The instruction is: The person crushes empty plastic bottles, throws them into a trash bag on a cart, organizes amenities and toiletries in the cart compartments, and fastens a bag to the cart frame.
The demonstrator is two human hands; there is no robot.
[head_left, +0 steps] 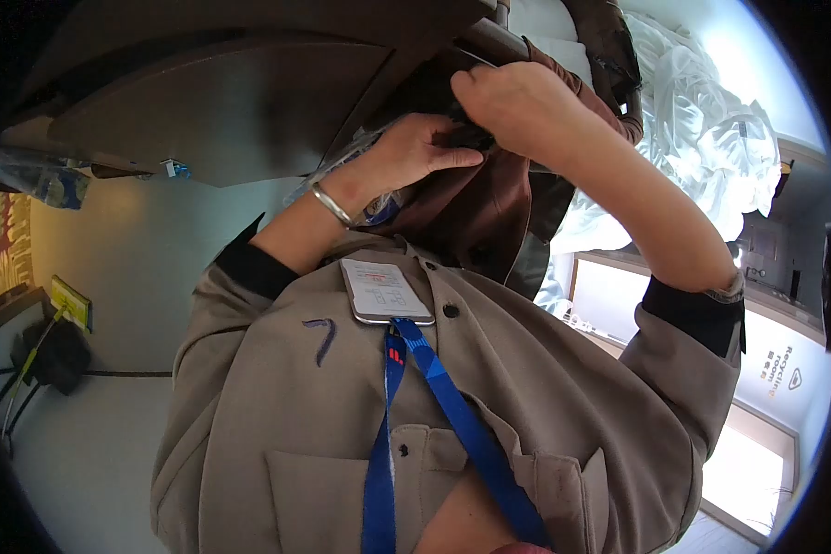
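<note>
My left hand (420, 152), with a silver bangle on its wrist, reaches up to a dark piece of material (469, 135). Its thumb lies below the material and its other fingers go behind it, so the hand is partly closed around it. My right hand (508, 97) is curled into a fist just above and to the right, at the same dark material. Its fingertips are hidden, so what exactly they grip does not show. Beneath both hands hangs a brown fabric bag (480, 198) with folds. Clear plastic (371, 148) shows behind my left wrist.
A large dark brown panel (240, 102) fills the upper left. White linen-like bundles (692, 129) lie at the right, near a wall sign (783, 369) reading "Recycling room". A yellow-green broom-like tool (70, 303) stands at the left. A badge (386, 291) hangs on my blue lanyard.
</note>
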